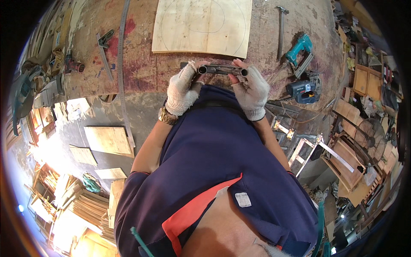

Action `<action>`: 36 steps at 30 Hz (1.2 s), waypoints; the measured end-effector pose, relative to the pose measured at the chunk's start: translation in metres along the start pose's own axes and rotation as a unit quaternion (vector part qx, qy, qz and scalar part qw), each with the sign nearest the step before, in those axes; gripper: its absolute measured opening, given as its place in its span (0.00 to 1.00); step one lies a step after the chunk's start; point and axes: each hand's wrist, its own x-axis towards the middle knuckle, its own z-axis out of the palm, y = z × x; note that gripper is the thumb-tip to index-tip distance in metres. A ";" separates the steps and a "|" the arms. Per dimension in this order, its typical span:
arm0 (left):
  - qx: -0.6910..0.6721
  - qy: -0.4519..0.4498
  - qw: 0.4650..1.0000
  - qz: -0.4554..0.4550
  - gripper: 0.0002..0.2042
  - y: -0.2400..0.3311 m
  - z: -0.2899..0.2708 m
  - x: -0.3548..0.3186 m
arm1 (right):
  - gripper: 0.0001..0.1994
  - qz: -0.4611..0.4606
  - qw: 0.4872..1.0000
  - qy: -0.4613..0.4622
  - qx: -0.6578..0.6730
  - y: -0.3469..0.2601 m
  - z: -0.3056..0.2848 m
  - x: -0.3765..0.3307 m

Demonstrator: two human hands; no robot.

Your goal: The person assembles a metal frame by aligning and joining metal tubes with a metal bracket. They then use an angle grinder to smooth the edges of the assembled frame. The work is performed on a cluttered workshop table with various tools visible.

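Between my two hands is a short dark metal piece (222,69) with a round, hollow-looking end at each side; I cannot make out its exact kind. My left hand (184,88), in a white fingerless glove, grips its left end with thumb and fingertips. Gloved the same way, my right hand (252,88) pinches the right end. The piece is held level at the near edge of the worktable (145,81), close to my body. Just beyond it lies a pale plywood sheet (201,38) with pencilled circles, one inside the other.
On the table's right lie a hammer (281,32), a teal nail gun (301,48) and a blue jigsaw (305,90). Leftward are a long steel ruler (121,55), a combination square (104,53) and a drill (72,64). A fan (371,139) stands at far right.
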 end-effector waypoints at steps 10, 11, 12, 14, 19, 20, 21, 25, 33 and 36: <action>0.066 0.018 0.996 0.050 0.25 -0.011 0.004 -0.004 | 0.13 0.067 0.992 -0.056 -0.096 0.017 0.016 -0.017; 0.069 0.022 0.996 0.055 0.27 -0.011 0.005 -0.005 | 0.14 0.072 0.993 -0.043 -0.084 0.015 0.018 -0.017; 0.072 0.026 0.995 0.059 0.28 -0.011 0.006 -0.006 | 0.15 0.077 0.994 -0.030 -0.071 0.014 0.020 -0.016; 0.085 0.044 0.992 0.086 0.27 -0.013 0.009 -0.004 | 0.16 0.095 0.994 -0.024 -0.056 0.011 0.021 -0.017; 0.086 -0.007 0.993 0.076 0.28 -0.007 0.007 -0.002 | 0.19 0.099 0.994 -0.001 -0.040 0.016 0.022 -0.020; 0.091 -0.001 0.992 0.084 0.29 -0.006 0.007 -0.002 | 0.19 0.103 0.994 0.006 -0.033 0.018 0.022 -0.021; 0.095 0.005 0.991 0.091 0.29 -0.003 0.007 -0.002 | 0.18 0.107 0.994 0.012 -0.026 0.020 0.022 -0.022; 0.076 -0.017 0.995 0.061 0.29 -0.006 0.004 -0.001 | 0.17 0.100 0.994 -0.032 -0.043 0.022 0.012 -0.021; 0.116 -0.018 0.992 0.044 0.24 -0.002 0.006 0.004 | 0.18 0.038 0.998 -0.046 -0.033 0.026 -0.006 -0.017; 0.139 -0.049 0.989 0.028 0.24 -0.010 0.003 0.003 | 0.17 -0.043 0.998 -0.026 -0.041 0.040 0.001 -0.017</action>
